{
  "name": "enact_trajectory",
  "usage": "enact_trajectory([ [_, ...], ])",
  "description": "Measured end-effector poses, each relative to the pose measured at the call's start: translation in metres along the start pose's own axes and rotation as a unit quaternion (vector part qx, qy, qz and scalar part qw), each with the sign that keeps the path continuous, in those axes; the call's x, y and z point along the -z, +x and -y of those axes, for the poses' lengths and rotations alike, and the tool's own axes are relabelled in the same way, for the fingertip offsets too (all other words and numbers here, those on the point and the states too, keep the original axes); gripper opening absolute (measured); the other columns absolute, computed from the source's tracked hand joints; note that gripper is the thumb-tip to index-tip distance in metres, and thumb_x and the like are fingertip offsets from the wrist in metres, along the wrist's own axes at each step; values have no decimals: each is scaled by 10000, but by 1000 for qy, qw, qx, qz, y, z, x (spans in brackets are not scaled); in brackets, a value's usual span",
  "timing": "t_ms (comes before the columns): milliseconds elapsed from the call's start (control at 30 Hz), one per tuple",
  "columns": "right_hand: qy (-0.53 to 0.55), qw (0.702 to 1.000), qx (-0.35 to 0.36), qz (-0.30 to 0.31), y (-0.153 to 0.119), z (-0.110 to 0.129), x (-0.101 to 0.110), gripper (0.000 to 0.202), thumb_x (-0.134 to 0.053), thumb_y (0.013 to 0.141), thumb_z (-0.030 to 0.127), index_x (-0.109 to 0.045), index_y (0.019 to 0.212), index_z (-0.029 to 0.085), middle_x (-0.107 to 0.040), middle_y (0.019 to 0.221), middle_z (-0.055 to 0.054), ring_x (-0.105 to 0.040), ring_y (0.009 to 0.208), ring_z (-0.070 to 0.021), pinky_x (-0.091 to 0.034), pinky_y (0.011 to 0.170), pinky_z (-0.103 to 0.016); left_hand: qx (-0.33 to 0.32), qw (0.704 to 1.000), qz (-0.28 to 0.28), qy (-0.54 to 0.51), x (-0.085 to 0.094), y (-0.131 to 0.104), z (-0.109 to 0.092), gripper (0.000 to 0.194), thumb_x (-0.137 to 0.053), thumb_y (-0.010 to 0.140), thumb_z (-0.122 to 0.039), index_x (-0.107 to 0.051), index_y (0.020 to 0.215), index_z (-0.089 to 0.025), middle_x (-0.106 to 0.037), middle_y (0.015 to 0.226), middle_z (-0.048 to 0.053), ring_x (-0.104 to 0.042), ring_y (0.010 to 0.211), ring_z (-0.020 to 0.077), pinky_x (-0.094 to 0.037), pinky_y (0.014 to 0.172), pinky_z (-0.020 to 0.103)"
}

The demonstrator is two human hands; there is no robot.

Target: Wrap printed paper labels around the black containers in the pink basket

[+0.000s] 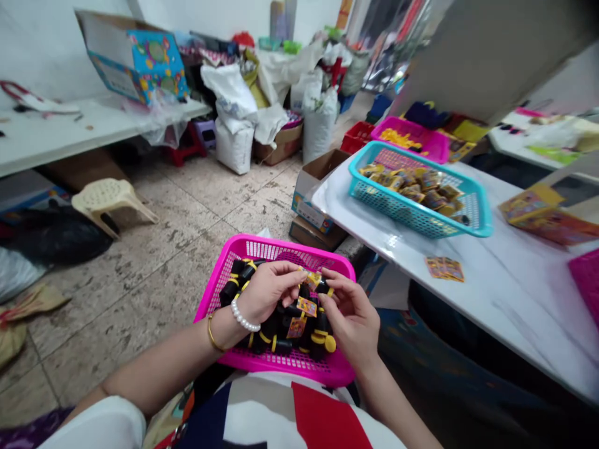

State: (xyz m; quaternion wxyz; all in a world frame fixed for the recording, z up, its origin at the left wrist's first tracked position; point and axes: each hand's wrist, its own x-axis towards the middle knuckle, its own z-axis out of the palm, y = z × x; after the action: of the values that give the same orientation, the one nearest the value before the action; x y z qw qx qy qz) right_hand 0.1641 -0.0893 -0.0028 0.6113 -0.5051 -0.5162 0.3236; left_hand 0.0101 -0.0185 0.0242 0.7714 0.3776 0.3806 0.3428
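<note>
A pink plastic basket (299, 247) rests at my lap, filled with small black cylinders (282, 346) that have yellow rims. Above it, my left hand (267, 288), wearing a white bead bracelet, pinches a small printed yellow label (309, 278) between thumb and fingertips. My right hand (354, 319) is closed with thumb and fingers around one black cylinder with a yellow rim (322, 285), close against the label. Whether the label is stuck to that cylinder I cannot tell. Other printed labels (307, 305) lie among the cylinders just below my fingers.
On the white table (397, 249) to the right stand a turquoise basket (416, 218) of small yellowish printed pieces and a little stack of labels (444, 269). Cardboard boxes (318, 193) sit beside the table. A cream stool (110, 198) and white sacks (233, 137) stand on the floor.
</note>
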Motion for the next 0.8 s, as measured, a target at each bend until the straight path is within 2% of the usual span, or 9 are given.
enact_trajectory([
  [167,86,994,-31,-67,4,13,10,232,-670,818,217,-629,1045,234,-671,1154,-72,-635,1087,-218,-521,954,-365,-11,999,38,16,-26,10,-10,266,-768,696,-317,-663,788,-91,-539,497,-32,-419,387,29,-282,357,136],
  [267,80,994,-28,-68,2,16,22,299,-659,827,245,-640,1124,226,-672,1154,-75,-657,1033,-216,-539,916,-347,-4,997,70,25,-35,11,-6,258,-746,727,-322,-657,803,-91,-572,524,-11,-446,394,38,-307,367,142],
  [333,62,995,-15,-80,-1,15,32,272,-657,827,255,-661,1096,218,-686,1111,-74,-672,976,-214,-558,865,-334,2,996,81,33,-40,11,-4,266,-738,742,-323,-654,845,-93,-586,551,-4,-463,411,42,-324,378,143],
  [467,26,992,29,-119,-7,10,45,241,-652,828,240,-667,1067,219,-687,1074,-71,-657,993,-216,-552,875,-352,-41,997,25,59,-48,7,-7,341,-772,712,-307,-629,965,-129,-622,742,8,-550,565,72,-407,442,157],
  [500,13,992,42,-118,-7,10,47,238,-648,830,230,-667,1068,224,-683,1079,-69,-650,1007,-214,-546,886,-356,-59,995,20,76,-50,7,-9,372,-780,702,-303,-619,996,-143,-631,824,19,-580,638,90,-437,473,167],
  [567,-27,993,74,-93,-6,14,48,259,-643,831,198,-668,1085,241,-677,1088,-61,-639,1025,-206,-531,910,-361,-63,988,65,127,-51,8,-12,417,-779,704,-306,-603,1049,-152,-638,911,38,-607,730,120,-481,534,196],
  [667,-96,986,134,-17,-4,19,49,373,-625,826,145,-647,1177,268,-642,1164,-65,-598,1101,-206,-490,970,-384,-19,967,162,197,-48,12,-14,405,-753,734,-318,-607,1058,-123,-641,766,26,-585,616,106,-476,542,214],
  [733,-124,980,156,2,-3,19,48,410,-603,835,130,-630,1215,281,-619,1190,-70,-581,1123,-206,-484,972,-386,-15,964,164,211,-44,14,-12,373,-750,737,-317,-618,1019,-113,-621,683,2,-549,547,84,-457,534,207],
  [800,-137,979,151,-15,-2,15,46,434,-609,835,135,-607,1244,280,-634,1154,-66,-601,1081,-197,-501,941,-372,-32,966,143,215,-41,16,-9,351,-763,723,-303,-629,987,-115,-631,697,3,-556,569,86,-463,560,210],
])
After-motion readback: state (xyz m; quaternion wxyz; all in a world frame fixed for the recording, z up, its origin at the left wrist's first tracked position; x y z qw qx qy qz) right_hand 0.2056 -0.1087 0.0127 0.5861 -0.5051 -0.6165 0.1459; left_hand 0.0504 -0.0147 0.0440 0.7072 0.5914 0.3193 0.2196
